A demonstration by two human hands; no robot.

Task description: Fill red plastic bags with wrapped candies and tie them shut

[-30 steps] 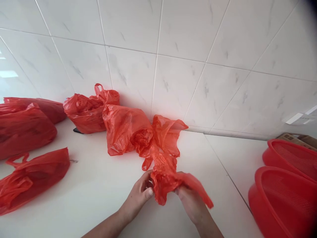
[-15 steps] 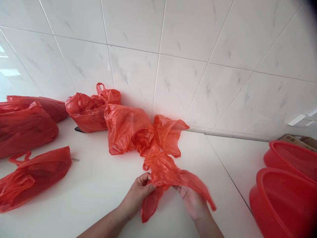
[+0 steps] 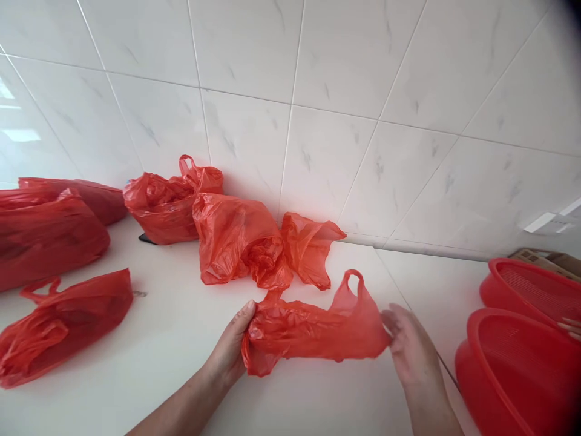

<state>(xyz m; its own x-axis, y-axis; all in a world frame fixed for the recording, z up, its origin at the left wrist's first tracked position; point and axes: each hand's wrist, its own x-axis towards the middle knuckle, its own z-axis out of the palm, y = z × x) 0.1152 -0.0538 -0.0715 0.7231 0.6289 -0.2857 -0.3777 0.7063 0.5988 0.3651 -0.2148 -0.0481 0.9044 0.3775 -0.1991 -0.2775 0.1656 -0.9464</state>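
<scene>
A thin red plastic bag (image 3: pixel 313 330) with a loop handle is stretched sideways between my two hands, just above the white tabletop. My left hand (image 3: pixel 233 342) grips its crumpled left end, thumb on top and the other fingers mostly hidden behind the plastic. At the right end my right hand (image 3: pixel 411 345), slightly blurred, has its curled fingers on the bag's edge. Beyond the held bag lie a bulky crumpled red bag (image 3: pixel 236 236) and a flatter red bag (image 3: pixel 308 248).
Several filled red bags stand at the left, among them a large one (image 3: pixel 49 236) and a smaller one (image 3: pixel 77 327). Two red plastic baskets (image 3: pixel 476 357) are at the right, with a cardboard box (image 3: pixel 549 260) behind. A tiled wall (image 3: pixel 336 163) backs the white table (image 3: pixel 181 339).
The bag has been spread from a bunched shape to a long one, its loop handle now upright. My right hand has moved right, my left hand slightly left.
</scene>
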